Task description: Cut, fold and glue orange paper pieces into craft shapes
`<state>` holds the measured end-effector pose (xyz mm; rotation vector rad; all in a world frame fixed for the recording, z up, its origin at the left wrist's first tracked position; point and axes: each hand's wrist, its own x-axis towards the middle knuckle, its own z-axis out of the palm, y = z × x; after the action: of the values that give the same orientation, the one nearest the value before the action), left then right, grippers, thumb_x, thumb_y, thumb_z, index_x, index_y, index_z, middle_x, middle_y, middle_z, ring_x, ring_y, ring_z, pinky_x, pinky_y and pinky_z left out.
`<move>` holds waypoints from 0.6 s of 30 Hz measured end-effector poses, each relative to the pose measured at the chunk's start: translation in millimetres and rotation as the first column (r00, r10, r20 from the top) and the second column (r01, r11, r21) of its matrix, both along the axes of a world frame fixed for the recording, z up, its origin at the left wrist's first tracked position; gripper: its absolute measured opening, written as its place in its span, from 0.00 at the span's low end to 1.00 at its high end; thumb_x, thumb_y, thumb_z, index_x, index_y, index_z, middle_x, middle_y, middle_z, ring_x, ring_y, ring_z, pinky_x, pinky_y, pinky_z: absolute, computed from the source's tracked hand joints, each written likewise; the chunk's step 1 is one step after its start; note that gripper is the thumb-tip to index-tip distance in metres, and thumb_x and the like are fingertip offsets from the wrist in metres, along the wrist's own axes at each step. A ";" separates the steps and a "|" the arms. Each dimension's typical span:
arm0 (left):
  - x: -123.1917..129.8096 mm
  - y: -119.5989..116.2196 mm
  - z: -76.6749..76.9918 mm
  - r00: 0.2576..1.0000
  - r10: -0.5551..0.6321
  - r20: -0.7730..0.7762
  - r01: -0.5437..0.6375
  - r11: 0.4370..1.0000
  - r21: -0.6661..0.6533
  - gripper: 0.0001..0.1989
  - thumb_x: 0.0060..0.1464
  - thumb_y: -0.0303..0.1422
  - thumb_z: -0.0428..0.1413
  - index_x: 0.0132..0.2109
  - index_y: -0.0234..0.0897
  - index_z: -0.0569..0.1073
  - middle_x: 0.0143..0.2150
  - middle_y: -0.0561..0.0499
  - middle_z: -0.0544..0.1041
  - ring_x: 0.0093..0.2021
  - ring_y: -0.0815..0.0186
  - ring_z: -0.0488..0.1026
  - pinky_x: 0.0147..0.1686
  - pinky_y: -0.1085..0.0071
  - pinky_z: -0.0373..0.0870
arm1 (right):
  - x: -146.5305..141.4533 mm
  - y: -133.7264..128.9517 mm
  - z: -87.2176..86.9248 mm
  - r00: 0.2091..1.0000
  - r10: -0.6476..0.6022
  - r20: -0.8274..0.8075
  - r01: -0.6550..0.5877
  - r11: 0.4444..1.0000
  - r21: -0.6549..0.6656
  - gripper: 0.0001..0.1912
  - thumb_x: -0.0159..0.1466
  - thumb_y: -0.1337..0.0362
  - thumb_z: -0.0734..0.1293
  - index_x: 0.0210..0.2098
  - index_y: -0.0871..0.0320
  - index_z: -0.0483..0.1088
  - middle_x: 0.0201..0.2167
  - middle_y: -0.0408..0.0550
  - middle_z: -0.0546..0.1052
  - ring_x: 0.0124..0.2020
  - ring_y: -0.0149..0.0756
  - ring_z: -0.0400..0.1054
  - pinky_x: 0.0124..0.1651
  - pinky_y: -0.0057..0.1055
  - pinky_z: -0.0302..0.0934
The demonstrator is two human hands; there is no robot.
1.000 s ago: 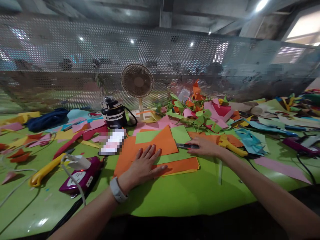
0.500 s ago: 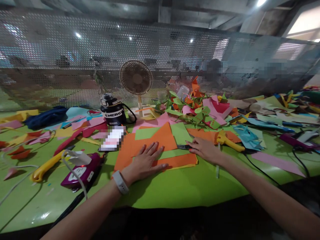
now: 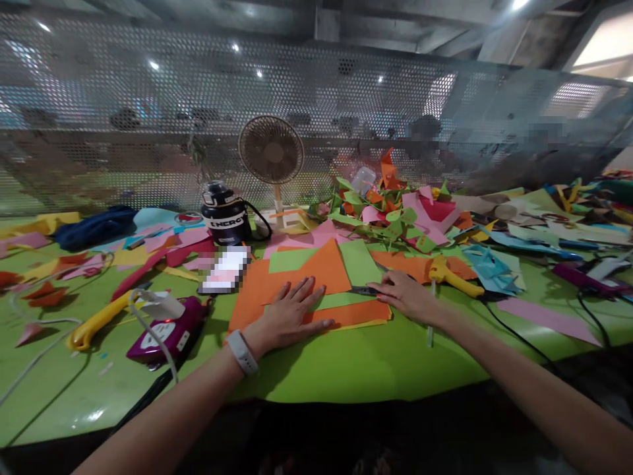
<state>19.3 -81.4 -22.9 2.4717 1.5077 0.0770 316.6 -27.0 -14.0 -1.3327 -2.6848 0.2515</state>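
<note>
Layered orange and light-green paper sheets (image 3: 324,272) lie near the middle of the front edge of a glossy green counter (image 3: 346,376). The left hand (image 3: 294,315) rests flat on them, fingers spread and gripping nothing, a pose that seems to stop them sliding. The right hand (image 3: 403,295) pinches a slim dark metal tool (image 3: 363,290) low against their right side, probably for close control. A yellow pistol-shaped tool with a black cable (image 3: 457,280) lies just beyond the right wrist, seemingly within easy reach.

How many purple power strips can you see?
2: one power strip left of the left hand, another at the far right. More may be hidden.
</note>
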 end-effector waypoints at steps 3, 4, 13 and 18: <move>0.3 -0.9 2.7 1.000 0.003 -0.005 -0.003 1.000 -0.014 0.43 0.56 0.61 0.38 0.69 0.38 0.48 0.71 0.42 0.43 0.70 0.52 0.40 0.65 0.50 0.36 | -9.2 -0.1 1.2 1.000 -0.001 -0.003 0.001 1.000 0.014 0.20 0.68 0.58 0.59 0.58 0.48 0.68 0.43 0.53 0.70 0.45 0.44 0.64 0.49 0.40 0.60; 0.3 -0.9 2.7 1.000 0.000 -0.004 0.000 1.000 -0.015 0.44 0.56 0.61 0.38 0.69 0.38 0.48 0.71 0.41 0.43 0.71 0.52 0.39 0.65 0.50 0.36 | -12.5 -0.2 1.4 1.000 0.003 -0.004 -0.003 1.000 0.020 0.20 0.68 0.59 0.59 0.58 0.49 0.68 0.42 0.53 0.70 0.45 0.44 0.64 0.49 0.40 0.61; 1.0 -0.3 0.2 1.000 0.006 -0.006 -0.006 1.000 -0.018 0.44 0.56 0.62 0.37 0.70 0.39 0.47 0.71 0.41 0.43 0.71 0.54 0.38 0.66 0.50 0.34 | -13.4 -3.5 1.3 0.999 0.050 0.003 -0.051 0.998 0.042 0.20 0.68 0.61 0.59 0.58 0.53 0.68 0.42 0.54 0.70 0.45 0.44 0.65 0.49 0.40 0.61; 0.8 -1.6 0.5 1.000 0.012 -0.011 -0.012 1.000 -0.019 0.45 0.55 0.63 0.36 0.70 0.41 0.44 0.72 0.44 0.42 0.71 0.55 0.37 0.66 0.52 0.33 | -27.1 -3.1 0.0 0.997 0.060 -0.043 -0.057 0.995 0.078 0.19 0.68 0.61 0.59 0.56 0.55 0.69 0.41 0.54 0.70 0.45 0.44 0.65 0.51 0.41 0.60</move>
<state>20.0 -82.9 -22.4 2.4518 1.5206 0.0513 289.5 -30.1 -14.0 -1.2134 -2.6704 0.1796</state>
